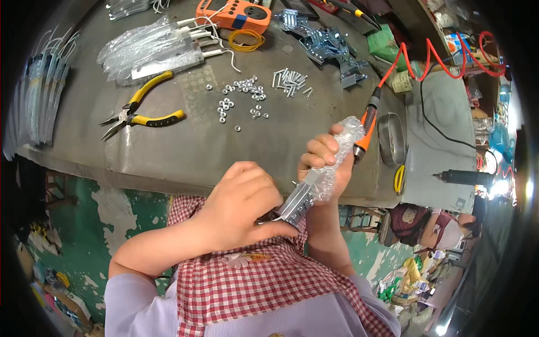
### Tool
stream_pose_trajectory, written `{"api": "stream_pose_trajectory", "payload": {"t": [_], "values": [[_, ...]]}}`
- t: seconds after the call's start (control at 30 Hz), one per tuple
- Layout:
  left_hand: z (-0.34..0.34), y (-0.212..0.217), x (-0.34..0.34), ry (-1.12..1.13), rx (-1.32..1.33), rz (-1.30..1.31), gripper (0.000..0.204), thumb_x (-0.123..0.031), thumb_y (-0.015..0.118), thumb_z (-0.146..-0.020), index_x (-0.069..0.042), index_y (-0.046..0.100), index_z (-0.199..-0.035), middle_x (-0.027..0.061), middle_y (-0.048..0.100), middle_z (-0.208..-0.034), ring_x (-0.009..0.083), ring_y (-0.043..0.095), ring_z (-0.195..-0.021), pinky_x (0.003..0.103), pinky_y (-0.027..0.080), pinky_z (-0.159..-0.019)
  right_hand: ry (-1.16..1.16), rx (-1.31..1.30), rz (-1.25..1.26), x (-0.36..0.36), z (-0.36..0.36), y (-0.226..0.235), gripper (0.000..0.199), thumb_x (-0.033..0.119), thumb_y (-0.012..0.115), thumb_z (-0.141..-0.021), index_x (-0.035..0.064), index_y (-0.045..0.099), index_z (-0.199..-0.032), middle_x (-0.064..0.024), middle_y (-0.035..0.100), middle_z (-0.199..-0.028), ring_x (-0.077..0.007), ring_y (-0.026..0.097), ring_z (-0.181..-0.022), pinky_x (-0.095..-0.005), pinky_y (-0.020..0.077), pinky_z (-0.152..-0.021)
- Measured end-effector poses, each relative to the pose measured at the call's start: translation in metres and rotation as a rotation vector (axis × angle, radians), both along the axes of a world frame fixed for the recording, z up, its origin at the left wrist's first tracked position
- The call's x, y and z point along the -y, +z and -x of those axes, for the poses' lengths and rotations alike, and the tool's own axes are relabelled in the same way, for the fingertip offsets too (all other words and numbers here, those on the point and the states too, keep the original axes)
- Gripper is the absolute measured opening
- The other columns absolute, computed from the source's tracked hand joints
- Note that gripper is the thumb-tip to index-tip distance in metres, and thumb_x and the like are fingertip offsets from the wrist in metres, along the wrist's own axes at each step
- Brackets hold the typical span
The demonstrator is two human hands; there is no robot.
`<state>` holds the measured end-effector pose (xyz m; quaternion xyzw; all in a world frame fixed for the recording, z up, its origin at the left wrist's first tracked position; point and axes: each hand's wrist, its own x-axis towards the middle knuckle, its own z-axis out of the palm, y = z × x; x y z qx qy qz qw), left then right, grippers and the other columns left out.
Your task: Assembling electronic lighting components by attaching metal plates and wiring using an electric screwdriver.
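Before my chest, at the table's front edge, is a slim metal-cased part (296, 205), tilted, its upper end wrapped in clear bubble wrap (349, 132). My right hand (324, 160) is closed round the wrapped portion. My left hand (245, 196) has its fingers curled at the bare lower end, thumb against the slotted metal; what lies under the fingers is hidden. A small screw-like tip (295, 183) sticks out beside the metal. On the table ahead are loose nuts (247, 87) and a small pile of screws (290, 82).
Yellow-handled pliers (140, 109) lie open at left. Wrapped parts with white wires (157, 50), an orange device (238, 16) and metal brackets (331, 48) sit farther back. An orange power screwdriver (366, 132) with a red coiled cord (429, 56) and a metal tin (391, 139) are at right.
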<state>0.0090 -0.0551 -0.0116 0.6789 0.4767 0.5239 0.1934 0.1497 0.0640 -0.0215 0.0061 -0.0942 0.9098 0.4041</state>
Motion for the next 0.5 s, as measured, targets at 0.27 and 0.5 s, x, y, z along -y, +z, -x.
{"api": "stream_pose_trajectory", "payload": {"t": [0.27,0.5], "values": [[-0.007,0.005,-0.006,-0.068,0.005,-0.149,0.038,-0.035,0.074,-0.065,-0.008,0.048,-0.063,0.0036,0.048,-0.066,0.0215,0.052,-0.067,0.037,0.039,-0.074,-0.005,0.111,-0.046,0.004,-0.001,-0.001,0.033,0.035,0.037,-0.096,0.0087,0.045,-0.114,-0.0037,0.048,-0.084,-0.0145,0.045,-0.071,-0.0319,0.042,-0.067],[-0.016,-0.01,-0.013,-0.117,-0.329,-0.033,0.031,-0.024,0.074,-0.062,-0.008,0.048,-0.066,0.0054,0.049,-0.069,0.0241,0.052,-0.068,0.038,0.043,-0.072,-0.612,1.54,-1.005,-0.028,-0.037,0.001,0.024,0.012,0.063,-0.083,0.0001,0.058,-0.103,-0.01,0.061,-0.096,-0.0154,0.06,-0.077,-0.0262,0.0477,-0.069]]}}
